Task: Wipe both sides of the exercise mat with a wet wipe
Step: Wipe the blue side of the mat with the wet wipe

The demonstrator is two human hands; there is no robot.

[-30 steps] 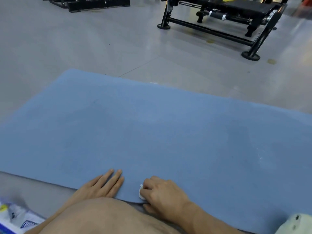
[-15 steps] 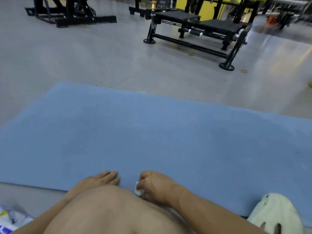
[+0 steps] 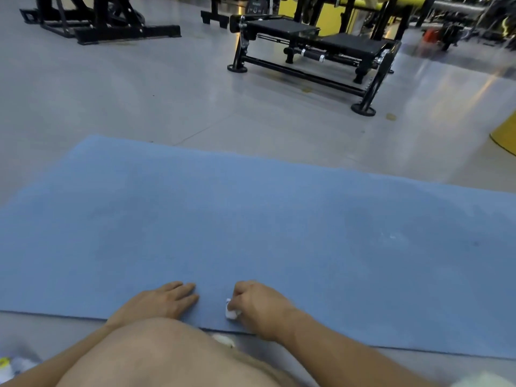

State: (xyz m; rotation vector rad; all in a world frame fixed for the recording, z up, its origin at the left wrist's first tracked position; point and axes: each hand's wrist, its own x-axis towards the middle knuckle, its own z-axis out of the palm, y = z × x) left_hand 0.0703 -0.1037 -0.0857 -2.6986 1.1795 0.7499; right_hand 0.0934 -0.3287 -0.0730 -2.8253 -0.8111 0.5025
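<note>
A blue exercise mat (image 3: 265, 224) lies flat on the grey floor and fills the middle of the view. My right hand (image 3: 258, 307) rests near the mat's front edge, its fingers curled round a small crumpled white wet wipe (image 3: 231, 312). Just to the left, my left hand (image 3: 164, 298) lies flat on the mat with straight fingers. My bare knee (image 3: 156, 356) covers the front edge of the mat below the hands.
A black exercise bench (image 3: 312, 54) stands on the floor beyond the mat. Another black machine frame (image 3: 97, 23) is at the back left, a yellow object (image 3: 505, 132) at the right edge. A wipe pack (image 3: 11, 364) lies at the bottom left.
The view has tilted up, showing more of the gym. Both hands stay at the mat's front edge; the left hand's fingers have drawn back slightly.
</note>
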